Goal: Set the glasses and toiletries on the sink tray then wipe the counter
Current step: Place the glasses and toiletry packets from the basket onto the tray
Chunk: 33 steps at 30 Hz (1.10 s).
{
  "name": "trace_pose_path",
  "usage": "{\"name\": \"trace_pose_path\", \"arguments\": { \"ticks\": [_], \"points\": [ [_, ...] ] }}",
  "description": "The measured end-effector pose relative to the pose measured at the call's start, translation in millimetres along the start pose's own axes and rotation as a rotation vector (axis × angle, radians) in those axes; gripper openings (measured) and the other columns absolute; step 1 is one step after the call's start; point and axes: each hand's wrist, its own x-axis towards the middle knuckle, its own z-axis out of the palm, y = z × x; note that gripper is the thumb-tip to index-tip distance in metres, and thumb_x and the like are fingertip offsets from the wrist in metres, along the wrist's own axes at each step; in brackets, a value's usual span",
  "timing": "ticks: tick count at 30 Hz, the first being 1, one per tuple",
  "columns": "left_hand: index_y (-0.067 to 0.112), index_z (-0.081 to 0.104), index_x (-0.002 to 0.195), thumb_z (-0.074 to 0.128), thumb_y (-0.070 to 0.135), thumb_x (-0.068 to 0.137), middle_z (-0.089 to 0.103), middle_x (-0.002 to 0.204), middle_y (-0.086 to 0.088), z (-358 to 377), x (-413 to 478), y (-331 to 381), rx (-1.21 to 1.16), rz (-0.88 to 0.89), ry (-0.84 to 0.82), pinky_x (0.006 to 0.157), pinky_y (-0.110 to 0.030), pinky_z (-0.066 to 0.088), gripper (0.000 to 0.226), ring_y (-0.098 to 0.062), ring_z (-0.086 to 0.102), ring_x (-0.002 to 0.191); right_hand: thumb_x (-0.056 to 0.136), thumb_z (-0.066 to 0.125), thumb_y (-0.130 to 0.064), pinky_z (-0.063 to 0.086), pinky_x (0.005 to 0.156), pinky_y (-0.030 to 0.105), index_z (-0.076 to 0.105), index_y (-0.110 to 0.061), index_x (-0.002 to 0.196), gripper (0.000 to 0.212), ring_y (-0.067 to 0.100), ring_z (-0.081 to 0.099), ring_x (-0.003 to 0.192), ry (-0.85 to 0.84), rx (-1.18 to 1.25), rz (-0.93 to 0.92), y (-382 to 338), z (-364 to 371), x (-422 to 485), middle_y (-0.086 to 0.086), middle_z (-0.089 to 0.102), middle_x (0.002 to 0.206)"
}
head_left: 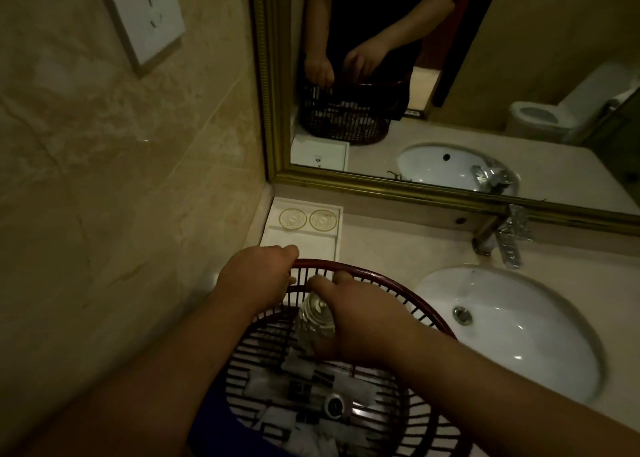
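No legible text; gold round emblems (307, 219) on white tray (301, 242) too blurred to read.

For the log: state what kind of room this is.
Most likely a hotel bathroom: a sink with a tap set in a counter, a gold-framed mirror reflecting a toilet, and a white tray.

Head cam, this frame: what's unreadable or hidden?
- Glass: lower part covered by the right hand.
- Basket contents: dim, blurred white packets, labels unreadable; near side cut by bottom edge.
- Tray: front edge behind left hand and basket rim.
- Coaster print: too small.
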Motion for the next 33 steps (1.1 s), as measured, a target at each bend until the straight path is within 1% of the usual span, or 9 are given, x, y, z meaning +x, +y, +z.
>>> {"name": "trace_pose_path", "arguments": {
  "ticks": [3,6,9,11,13,18,21,28,33],
  "points": [
    [0.029,0.049,0.097,0.069,0.041,0.085,0.065,0.083,0.003,-1,0,-1,0.000,0.007,-0.014,0.051,-0.032,0.034,0.027,-0.023,0.064,0.070,0.067,0.080,-0.060,0.059,0.076,0.043,0.028,-0.042,0.135,0.087,0.026,0.064,0.101,0.061,0.016,0.031,-3,-34,-1,0.002,0.055,0.122],
    [0.029,0.049,0.096,0.065,0.039,0.086,0.066,0.085,0.002,-4,0,0,-0.036,0.007,-0.033,0.053,-0.032,0.039,0.021,-0.023,0.063,0.070,0.063,0.081,-0.061,0.060,0.074,0.044,0.031,-0.040,0.129,0.086,0.024,0.065,0.095,0.171,0.034,0.039,-2,-62,7,0.000,0.060,0.118],
    [0.031,0.056,0.104,0.066,0.041,0.088,0.068,0.088,0.002,-7,-1,0,-0.054,-0.018,-0.056,0.058,-0.033,0.049,0.022,-0.023,0.065,0.074,0.063,0.082,-0.063,0.054,0.068,0.036,0.033,-0.038,0.130,0.087,0.020,0.061,0.090,0.250,0.030,0.048,7,-81,28,-0.002,0.062,0.116],
    [0.029,0.056,0.105,0.066,0.042,0.088,0.068,0.089,0.002,-8,-1,0,-0.047,-0.022,-0.071,0.058,-0.032,0.047,0.024,-0.024,0.066,0.076,0.062,0.084,-0.060,0.048,0.066,0.031,0.036,-0.036,0.130,0.087,0.016,0.055,0.087,0.269,0.028,0.054,15,-88,49,-0.003,0.062,0.112],
    [0.025,0.052,0.098,0.067,0.042,0.088,0.066,0.087,0.000,-7,-1,0,-0.040,-0.013,-0.076,0.055,-0.032,0.042,0.024,-0.024,0.065,0.073,0.063,0.086,-0.054,0.050,0.067,0.032,0.036,-0.034,0.132,0.087,0.017,0.056,0.089,0.276,0.044,0.071,24,-87,73,-0.001,0.063,0.114],
    [0.027,0.047,0.095,0.069,0.041,0.087,0.064,0.083,0.002,-4,2,1,-0.035,-0.026,-0.077,0.054,-0.032,0.042,0.028,-0.024,0.064,0.071,0.065,0.088,-0.048,0.054,0.067,0.036,0.040,-0.026,0.133,0.086,0.020,0.059,0.086,0.243,0.041,0.123,44,-65,144,0.003,0.064,0.111],
    [0.028,0.049,0.094,0.071,0.041,0.085,0.064,0.082,0.003,-4,1,1,-0.049,-0.029,-0.058,0.052,-0.031,0.044,0.028,-0.022,0.064,0.068,0.068,0.088,-0.041,0.058,0.072,0.040,0.042,-0.020,0.137,0.086,0.026,0.064,0.093,0.193,0.070,0.122,54,-43,188,0.007,0.065,0.115],
    [0.026,0.053,0.095,0.073,0.036,0.084,0.062,0.077,0.004,-7,-3,1,-0.036,0.007,-0.040,0.049,-0.028,0.033,0.025,-0.018,0.062,0.062,0.071,0.088,-0.038,0.043,0.070,0.032,0.043,-0.014,0.137,0.083,0.031,0.063,0.099,0.098,0.078,0.111,79,11,286,0.014,0.065,0.119],
    [0.022,0.058,0.096,0.082,0.025,0.073,0.062,0.073,0.002,-11,-3,3,-0.043,0.025,-0.069,0.046,-0.026,0.026,0.033,-0.020,0.062,0.056,0.074,0.087,-0.035,0.055,0.082,0.041,0.039,-0.009,0.142,0.088,0.036,0.065,0.105,0.054,0.101,0.163,96,31,337,0.019,0.064,0.123]
  ]
}}
